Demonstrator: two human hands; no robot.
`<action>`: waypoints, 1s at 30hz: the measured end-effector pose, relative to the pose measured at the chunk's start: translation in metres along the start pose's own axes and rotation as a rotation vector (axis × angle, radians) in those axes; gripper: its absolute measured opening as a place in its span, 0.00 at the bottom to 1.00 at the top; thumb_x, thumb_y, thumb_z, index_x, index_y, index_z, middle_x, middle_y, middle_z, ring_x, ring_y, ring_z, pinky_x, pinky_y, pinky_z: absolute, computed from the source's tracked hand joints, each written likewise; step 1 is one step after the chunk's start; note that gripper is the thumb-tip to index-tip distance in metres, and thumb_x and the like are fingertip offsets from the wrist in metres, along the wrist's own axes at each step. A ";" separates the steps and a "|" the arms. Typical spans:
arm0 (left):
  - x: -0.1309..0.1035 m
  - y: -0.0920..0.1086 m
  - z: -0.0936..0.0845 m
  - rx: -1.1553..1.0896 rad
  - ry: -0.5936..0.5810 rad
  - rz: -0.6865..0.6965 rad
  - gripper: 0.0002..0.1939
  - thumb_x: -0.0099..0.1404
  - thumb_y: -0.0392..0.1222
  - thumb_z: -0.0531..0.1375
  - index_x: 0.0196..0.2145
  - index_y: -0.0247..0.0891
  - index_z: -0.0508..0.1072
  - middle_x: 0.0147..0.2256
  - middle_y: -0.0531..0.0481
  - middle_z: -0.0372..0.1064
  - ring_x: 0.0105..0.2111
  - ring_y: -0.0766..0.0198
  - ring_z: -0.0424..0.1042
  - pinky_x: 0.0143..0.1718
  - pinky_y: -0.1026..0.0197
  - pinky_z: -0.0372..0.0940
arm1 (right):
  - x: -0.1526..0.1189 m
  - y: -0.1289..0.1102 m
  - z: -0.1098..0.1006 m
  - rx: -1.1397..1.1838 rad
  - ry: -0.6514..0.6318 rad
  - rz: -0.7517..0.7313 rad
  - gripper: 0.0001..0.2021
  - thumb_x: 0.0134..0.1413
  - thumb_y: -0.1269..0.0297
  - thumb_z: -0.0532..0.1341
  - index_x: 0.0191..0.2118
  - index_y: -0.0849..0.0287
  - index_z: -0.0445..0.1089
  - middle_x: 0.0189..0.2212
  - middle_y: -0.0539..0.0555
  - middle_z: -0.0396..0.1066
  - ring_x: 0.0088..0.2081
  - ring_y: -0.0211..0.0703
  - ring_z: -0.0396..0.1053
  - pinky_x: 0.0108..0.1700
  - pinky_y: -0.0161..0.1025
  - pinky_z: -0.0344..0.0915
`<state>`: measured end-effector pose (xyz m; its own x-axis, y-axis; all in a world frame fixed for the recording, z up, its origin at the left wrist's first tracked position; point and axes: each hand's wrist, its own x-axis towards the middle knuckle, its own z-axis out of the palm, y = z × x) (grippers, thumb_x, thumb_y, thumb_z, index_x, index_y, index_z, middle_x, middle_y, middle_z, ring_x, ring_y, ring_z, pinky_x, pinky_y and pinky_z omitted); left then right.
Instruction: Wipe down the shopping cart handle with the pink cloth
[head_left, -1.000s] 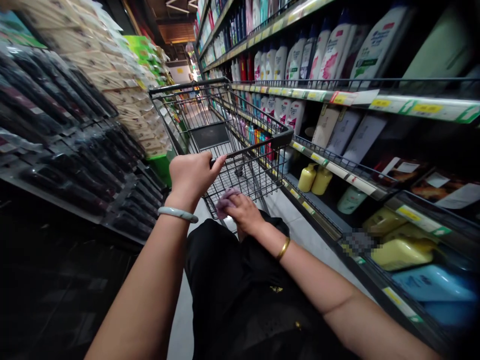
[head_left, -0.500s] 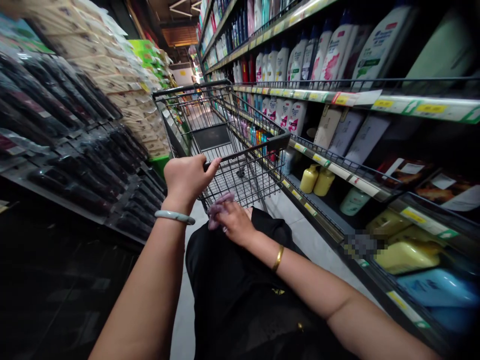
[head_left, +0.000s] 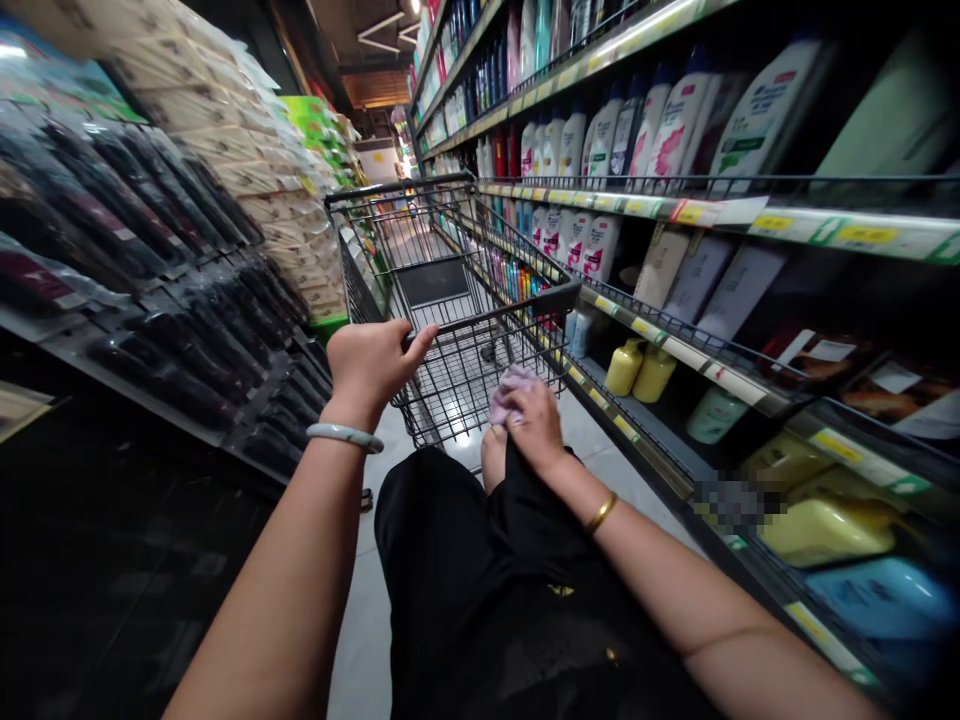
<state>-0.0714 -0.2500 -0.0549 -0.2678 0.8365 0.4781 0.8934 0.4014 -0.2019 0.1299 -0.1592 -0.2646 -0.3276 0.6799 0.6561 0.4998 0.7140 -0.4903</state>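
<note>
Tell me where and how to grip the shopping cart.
Probably the handle bar, palm down from the near side: it is long, slim and runs across the near end of the cart. The left hand grips its left part.

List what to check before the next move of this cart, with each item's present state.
1. Left hand gripping the cart handle: ok.
2. Right hand holding the purple cloth: ok.
3. Both hands on the handle: not ok; the right is off it.
4. Two yellow bottles upright on the low shelf: ok.
5. Cloth free of dirt: cannot tell; it is bunched up.
</note>
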 end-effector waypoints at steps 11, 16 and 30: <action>0.003 -0.034 0.002 0.039 -0.055 0.006 0.39 0.75 0.66 0.36 0.33 0.42 0.79 0.33 0.37 0.78 0.36 0.48 0.76 0.29 0.55 0.43 | 0.009 0.025 -0.015 -0.030 -0.082 -0.137 0.15 0.59 0.75 0.64 0.47 0.51 0.82 0.54 0.60 0.74 0.52 0.55 0.66 0.55 0.52 0.67; 0.009 -0.057 0.005 0.017 -0.085 -0.013 0.37 0.75 0.63 0.36 0.31 0.42 0.76 0.34 0.37 0.78 0.37 0.48 0.76 0.30 0.54 0.45 | 0.012 0.028 -0.012 0.039 0.070 0.092 0.16 0.51 0.78 0.64 0.40 0.53 0.82 0.50 0.60 0.72 0.50 0.55 0.66 0.54 0.51 0.70; 0.041 0.047 -0.017 -0.364 0.066 0.100 0.24 0.78 0.52 0.49 0.56 0.38 0.76 0.55 0.41 0.79 0.55 0.52 0.75 0.54 0.55 0.65 | 0.021 0.012 0.016 0.257 0.020 0.087 0.17 0.47 0.76 0.63 0.41 0.52 0.82 0.49 0.58 0.72 0.52 0.53 0.68 0.58 0.50 0.70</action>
<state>-0.0344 -0.2031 -0.0297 -0.1598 0.8340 0.5282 0.9867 0.1506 0.0607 0.1162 -0.1340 -0.2656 -0.2752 0.7386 0.6154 0.3041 0.6742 -0.6731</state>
